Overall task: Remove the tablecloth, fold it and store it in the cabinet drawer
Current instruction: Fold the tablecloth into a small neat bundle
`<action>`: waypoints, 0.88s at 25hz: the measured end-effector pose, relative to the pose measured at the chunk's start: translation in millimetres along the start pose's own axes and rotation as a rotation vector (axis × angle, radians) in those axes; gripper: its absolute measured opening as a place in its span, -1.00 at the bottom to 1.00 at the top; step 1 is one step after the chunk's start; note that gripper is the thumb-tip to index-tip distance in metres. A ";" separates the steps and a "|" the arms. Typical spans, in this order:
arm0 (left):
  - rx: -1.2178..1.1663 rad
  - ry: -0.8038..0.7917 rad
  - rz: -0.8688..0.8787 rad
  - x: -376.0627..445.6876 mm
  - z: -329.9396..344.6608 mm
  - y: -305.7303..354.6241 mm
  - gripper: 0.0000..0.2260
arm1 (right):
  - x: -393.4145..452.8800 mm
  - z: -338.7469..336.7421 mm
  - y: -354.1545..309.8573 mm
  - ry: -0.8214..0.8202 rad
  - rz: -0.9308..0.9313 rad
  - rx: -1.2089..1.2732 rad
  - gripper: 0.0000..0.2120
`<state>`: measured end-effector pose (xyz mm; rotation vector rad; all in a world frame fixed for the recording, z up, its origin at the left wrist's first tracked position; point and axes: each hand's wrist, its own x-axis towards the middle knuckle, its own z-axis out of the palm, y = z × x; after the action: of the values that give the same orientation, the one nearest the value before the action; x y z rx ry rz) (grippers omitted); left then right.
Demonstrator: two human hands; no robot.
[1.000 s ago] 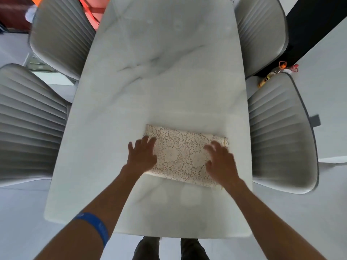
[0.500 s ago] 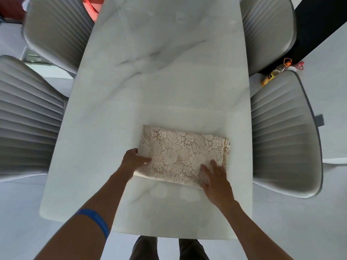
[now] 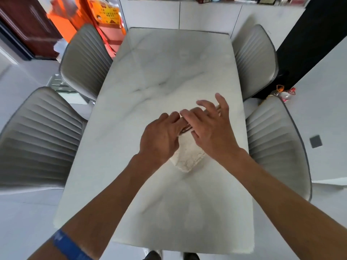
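Observation:
The folded cream lace tablecloth (image 3: 187, 156) is raised off the white marble table (image 3: 169, 72), with its lower corner hanging toward the tabletop. My left hand (image 3: 159, 136) grips its upper left part with curled fingers. My right hand (image 3: 210, 128) lies over the upper right part, fingers spread and straight, partly overlapping my left fingers. Both hands hide the top of the cloth. White cabinet fronts (image 3: 206, 14) run along the far wall behind the table.
Two grey ribbed chairs stand on the left (image 3: 37, 137) (image 3: 86, 62) and two on the right (image 3: 277, 147) (image 3: 255, 59) of the table. Orange packaging (image 3: 105, 17) sits at the far left. A bottle (image 3: 283, 94) lies on the floor at right.
The cloth lay flat on the table under both hands. It is now bunched narrower and lifted between them, and the view has tilted up toward the cabinets.

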<state>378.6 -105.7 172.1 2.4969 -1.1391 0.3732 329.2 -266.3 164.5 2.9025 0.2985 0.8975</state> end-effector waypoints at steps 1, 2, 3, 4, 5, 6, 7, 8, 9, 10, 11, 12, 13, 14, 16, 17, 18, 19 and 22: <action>0.067 0.065 0.015 4.3 -9.7 2.5 -0.66 | 3.2 -10.0 3.5 0.061 0.057 -0.068 -0.77; 0.121 0.123 0.029 5.3 -15.8 4.5 -0.68 | 1.8 -18.0 3.5 0.110 0.115 -0.111 -0.81; 0.153 0.172 0.045 2.7 -15.8 5.5 -0.69 | -3.9 -22.7 0.6 0.134 0.166 -0.122 -0.80; 0.168 0.200 0.059 -4.5 -10.6 6.6 -0.70 | -13.8 -24.1 -5.2 0.131 0.209 -0.115 -0.79; 0.169 0.200 0.070 -16.8 -1.1 8.0 -0.70 | -27.9 -22.3 -13.6 0.101 0.236 -0.100 -0.78; 0.164 0.171 0.078 -34.3 11.9 9.8 -0.72 | -46.4 -17.2 -24.3 0.041 0.257 -0.083 -0.77; 0.160 0.113 0.088 -55.1 27.7 11.5 -0.75 | -68.6 -9.2 -35.5 -0.032 0.275 -0.065 -0.77; 0.154 0.035 0.099 -80.0 46.3 12.8 -0.77 | -94.6 0.4 -47.7 -0.114 0.291 -0.050 -0.78; 0.139 -0.081 0.106 -106.7 64.6 15.1 -0.76 | -124.5 10.4 -61.9 -0.215 0.306 -0.044 -0.80; 0.125 -0.231 0.101 -134.3 80.8 18.2 -0.73 | -157.8 19.5 -78.3 -0.345 0.318 -0.027 -0.80; 0.113 -0.416 0.077 -161.4 94.7 21.5 -0.68 | -190.5 25.3 -96.2 -0.492 0.327 0.016 -0.78; 0.080 -0.638 0.047 -187.7 105.9 24.4 -0.64 | -219.1 27.6 -113.6 -0.657 0.322 0.076 -0.71; 0.041 -0.850 0.005 -211.6 115.4 26.4 -0.62 | -243.4 28.2 -129.0 -0.806 0.315 0.135 -0.62; 0.020 -1.033 -0.030 -231.8 122.5 26.5 -0.64 | -261.8 29.7 -139.7 -0.913 0.329 0.193 -0.56; -0.043 -1.024 -0.156 -248.4 128.1 20.7 -0.70 | -271.6 35.4 -140.6 -0.962 0.434 0.277 -0.58; -0.045 -0.926 -0.225 -246.4 131.0 15.0 -0.70 | -268.2 41.6 -134.5 -0.938 0.511 0.316 -0.62; -0.032 -0.831 -0.280 -241.0 134.8 8.3 -0.66 | -260.9 48.8 -126.3 -0.893 0.586 0.333 -0.64; -0.015 -0.779 -0.327 -233.5 137.5 2.1 -0.58 | -250.3 55.1 -118.3 -0.875 0.651 0.355 -0.62; 0.093 -0.916 -0.304 -222.6 149.5 -13.5 -0.32 | -226.9 70.7 -106.6 -0.908 0.638 0.344 -0.46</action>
<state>259.5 -13.9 -50.4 2.9222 -0.9763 -0.9056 168.7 -212.1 -33.5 3.3655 -0.6193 -0.5775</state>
